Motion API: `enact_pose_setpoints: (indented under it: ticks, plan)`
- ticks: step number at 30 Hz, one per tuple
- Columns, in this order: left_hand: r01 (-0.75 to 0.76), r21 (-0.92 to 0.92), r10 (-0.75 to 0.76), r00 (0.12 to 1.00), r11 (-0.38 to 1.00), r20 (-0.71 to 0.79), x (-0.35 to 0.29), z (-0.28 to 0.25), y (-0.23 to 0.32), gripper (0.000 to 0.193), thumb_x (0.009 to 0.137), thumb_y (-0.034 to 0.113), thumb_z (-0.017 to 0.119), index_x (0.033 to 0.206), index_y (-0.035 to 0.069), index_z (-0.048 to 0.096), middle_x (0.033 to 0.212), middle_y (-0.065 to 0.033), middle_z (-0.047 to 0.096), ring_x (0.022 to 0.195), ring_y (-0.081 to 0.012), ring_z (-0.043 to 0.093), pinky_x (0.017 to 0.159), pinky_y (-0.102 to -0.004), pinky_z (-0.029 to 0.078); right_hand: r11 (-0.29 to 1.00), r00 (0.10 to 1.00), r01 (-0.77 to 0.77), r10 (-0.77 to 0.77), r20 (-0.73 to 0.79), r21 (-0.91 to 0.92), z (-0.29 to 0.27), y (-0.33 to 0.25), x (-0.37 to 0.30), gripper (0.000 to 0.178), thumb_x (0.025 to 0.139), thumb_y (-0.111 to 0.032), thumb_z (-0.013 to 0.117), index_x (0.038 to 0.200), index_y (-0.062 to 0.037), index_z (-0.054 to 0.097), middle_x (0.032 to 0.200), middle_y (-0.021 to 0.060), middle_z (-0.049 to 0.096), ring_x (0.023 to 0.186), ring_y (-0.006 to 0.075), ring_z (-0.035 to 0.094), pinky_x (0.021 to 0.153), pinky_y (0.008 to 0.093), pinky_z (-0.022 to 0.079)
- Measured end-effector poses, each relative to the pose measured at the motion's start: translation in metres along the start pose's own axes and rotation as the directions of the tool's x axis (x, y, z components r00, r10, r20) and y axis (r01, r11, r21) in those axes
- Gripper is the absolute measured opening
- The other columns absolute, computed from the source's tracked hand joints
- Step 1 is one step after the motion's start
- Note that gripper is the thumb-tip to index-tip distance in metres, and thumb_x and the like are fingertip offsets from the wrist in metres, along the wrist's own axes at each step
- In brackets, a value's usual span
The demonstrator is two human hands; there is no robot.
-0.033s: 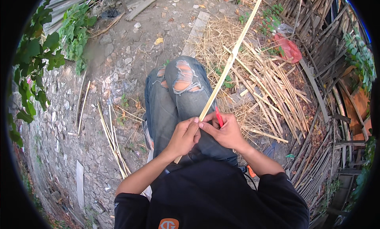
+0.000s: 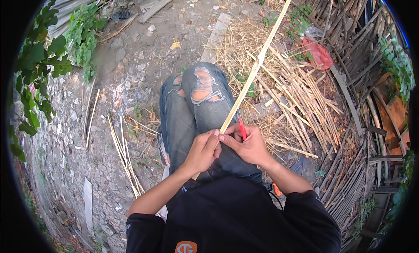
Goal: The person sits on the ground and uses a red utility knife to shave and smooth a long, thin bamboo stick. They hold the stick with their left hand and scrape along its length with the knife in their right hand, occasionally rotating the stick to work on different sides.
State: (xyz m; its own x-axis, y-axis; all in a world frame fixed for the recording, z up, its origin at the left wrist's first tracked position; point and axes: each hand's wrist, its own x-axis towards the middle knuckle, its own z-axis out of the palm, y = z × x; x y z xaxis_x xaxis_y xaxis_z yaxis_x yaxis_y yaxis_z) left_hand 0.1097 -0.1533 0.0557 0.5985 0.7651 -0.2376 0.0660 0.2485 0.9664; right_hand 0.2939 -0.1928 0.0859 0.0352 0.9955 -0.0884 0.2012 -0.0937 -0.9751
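A long, pale bamboo strip (image 2: 244, 91) runs slantwise from my lap up to the far right, with a thicker node partway along. My left hand (image 2: 203, 149) is closed on its lower part, thumb pressed along it; the lower end pokes out beneath, near my shirt. Right beside it, my right hand (image 2: 248, 146) pinches the same strip with thumb and fingers. A slim red tool (image 2: 242, 129) also sits in the right hand, its pointed end up; the fingers hide the rest, so its kind is unclear. Both hands are over my thighs in torn jeans (image 2: 179, 122).
On the right lies a pile of split bamboo strips (image 2: 301, 109) among straw-like shavings (image 2: 244, 34). Several thin strips (image 2: 124, 157) lie on the ground at left. A red plastic bag (image 2: 317, 54) rests near a stick fence (image 2: 349, 39). A flat board (image 2: 217, 36) lies ahead.
The far end of the bamboo strip has shifted slightly to the right. Both hands keep almost the same place and grip.
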Motion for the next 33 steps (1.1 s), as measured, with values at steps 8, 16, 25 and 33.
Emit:
enact_pose_setpoints:
  ticks: [8, 16, 25, 33]
  plan:
    - [-0.14, 0.291, 0.188, 0.971, 0.946, -0.146, -0.018, 0.004, 0.01, 0.031, 0.113, 0.027, 0.05, 0.118, 0.001, 0.066, 0.068, -0.0012, 0.061, 0.056, -0.01, 0.054, 0.056, -0.0299, 0.044, 0.998, 0.971, 0.068, -0.071, -0.23, -0.018, -0.017, 0.006, 0.017, 0.012, 0.093, -0.014, 0.082, 0.092, -0.0033, 0.076, 0.056, -0.0116, 0.04, 0.052, 0.0, 0.032, 0.049, 0.0256, 0.022]
    - [0.007, -0.155, -0.017, 0.998, 0.988, -0.061, -0.007, -0.011, -0.012, 0.034, 0.115, 0.03, 0.047, 0.116, 0.0, 0.062, 0.065, 0.0059, 0.038, 0.05, -0.004, 0.031, 0.047, -0.0248, 0.026, 0.811, 0.975, 0.148, -0.214, -0.052, -0.566, -0.026, -0.005, 0.013, 0.036, 0.096, -0.037, 0.075, 0.091, -0.0011, 0.072, 0.055, 0.0116, 0.057, 0.051, 0.0281, 0.061, 0.052, 0.0421, 0.046]
    - [0.099, -0.405, -0.118, 0.993, 0.909, -0.022, 0.007, 0.001, -0.007, 0.032, 0.115, 0.03, 0.044, 0.108, 0.003, 0.059, 0.063, 0.0058, 0.034, 0.047, -0.0039, 0.026, 0.043, -0.0246, 0.019, 0.66, 0.987, 0.153, -0.133, 0.086, -0.736, -0.014, 0.012, 0.0, 0.051, 0.1, -0.049, 0.065, 0.086, -0.0002, 0.07, 0.058, 0.0214, 0.064, 0.057, 0.0427, 0.068, 0.057, 0.0509, 0.054]
    - [0.105, -0.42, -0.135, 0.99, 0.901, -0.042, 0.007, 0.002, -0.01, 0.03, 0.116, 0.028, 0.044, 0.105, 0.004, 0.059, 0.062, 0.0057, 0.034, 0.047, -0.004, 0.026, 0.043, -0.0249, 0.019, 0.667, 0.979, 0.198, -0.175, 0.108, -0.718, -0.013, 0.017, 0.0, 0.051, 0.1, -0.049, 0.066, 0.084, -0.0008, 0.07, 0.056, 0.0198, 0.064, 0.055, 0.0413, 0.068, 0.055, 0.0507, 0.054]
